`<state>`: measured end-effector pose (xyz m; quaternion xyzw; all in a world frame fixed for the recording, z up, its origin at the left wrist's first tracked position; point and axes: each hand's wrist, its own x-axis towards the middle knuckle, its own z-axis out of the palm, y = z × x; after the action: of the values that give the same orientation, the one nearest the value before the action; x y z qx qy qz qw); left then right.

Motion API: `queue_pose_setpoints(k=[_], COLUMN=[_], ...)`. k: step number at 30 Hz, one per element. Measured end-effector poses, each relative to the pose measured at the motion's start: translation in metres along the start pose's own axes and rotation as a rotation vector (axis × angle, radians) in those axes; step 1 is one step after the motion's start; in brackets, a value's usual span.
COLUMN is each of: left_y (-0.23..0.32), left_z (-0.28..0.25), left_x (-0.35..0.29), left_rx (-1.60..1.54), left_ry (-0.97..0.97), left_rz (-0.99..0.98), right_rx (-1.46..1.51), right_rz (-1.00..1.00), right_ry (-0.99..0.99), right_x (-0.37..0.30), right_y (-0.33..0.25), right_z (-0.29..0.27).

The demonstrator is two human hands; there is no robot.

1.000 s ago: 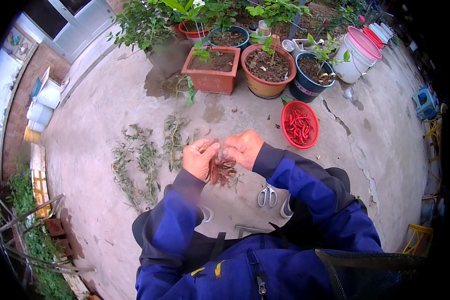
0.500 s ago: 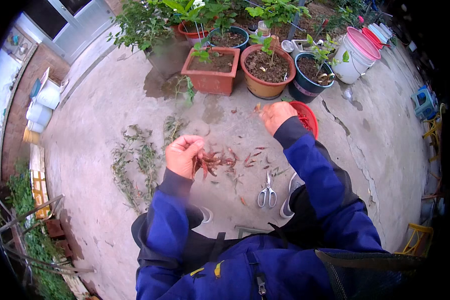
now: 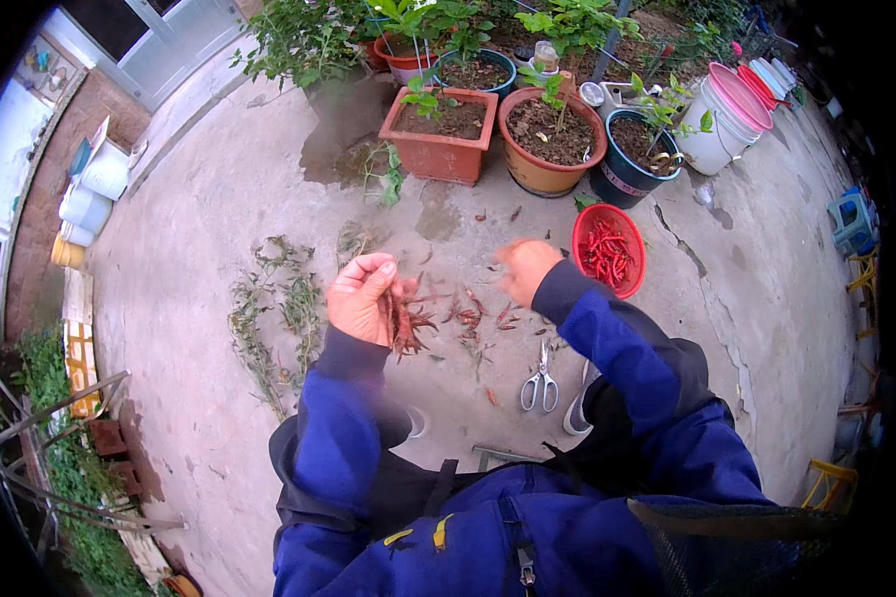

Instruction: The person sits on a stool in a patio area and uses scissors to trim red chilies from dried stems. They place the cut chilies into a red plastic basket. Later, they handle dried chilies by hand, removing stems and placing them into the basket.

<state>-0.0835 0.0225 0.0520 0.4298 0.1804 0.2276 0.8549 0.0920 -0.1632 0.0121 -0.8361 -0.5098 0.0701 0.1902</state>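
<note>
My left hand (image 3: 361, 300) is closed around a bunch of dried red chili peppers (image 3: 408, 328), which hang from its finger side. Opposite it, to the right, my right hand (image 3: 531, 272) hovers above the ground, its fingers smeared by motion; whether they hold anything is not visible. Just beyond the right wrist sits a red bowl (image 3: 612, 213) with many red chili peppers (image 3: 605, 253) in it. Loose chili peppers (image 3: 468, 308) lie scattered on the concrete between the hands. Scissors (image 3: 540, 383) with grey handles rest near my right foot.
Wilted green plant stalks (image 3: 294, 308) lie on the concrete at the left. Potted plants stand ahead, among them a square terracotta pot (image 3: 438, 149), a round one (image 3: 548, 174) and a dark pot (image 3: 627, 179). White buckets (image 3: 717, 129) stand at the far right.
My right hand has moved from beside the bowl back toward my left hand, uncovering the bowl's peppers. My left hand still holds its bunch. The view has shifted slightly.
</note>
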Motion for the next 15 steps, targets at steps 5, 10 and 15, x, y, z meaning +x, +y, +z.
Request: queue_pose_setpoints(k=[5, 10, 15], left_y=[-0.017, -0.03, -0.035], left_z=[0.014, 0.02, 0.021], left_x=[-0.003, 0.002, 0.001], left_rx=[-0.145, -0.165, -0.02], left_ry=[-0.041, -0.161, -0.041], left_rz=[-0.17, -0.135, -0.323], right_rx=[0.61, 0.919, 1.314], right_rz=[-0.216, -0.013, 0.208], right_ry=[0.061, -0.07, -0.076], right_x=[-0.009, -0.019, -0.022], right_y=[-0.068, -0.069, -0.07], right_z=[-0.004, 0.014, 0.003])
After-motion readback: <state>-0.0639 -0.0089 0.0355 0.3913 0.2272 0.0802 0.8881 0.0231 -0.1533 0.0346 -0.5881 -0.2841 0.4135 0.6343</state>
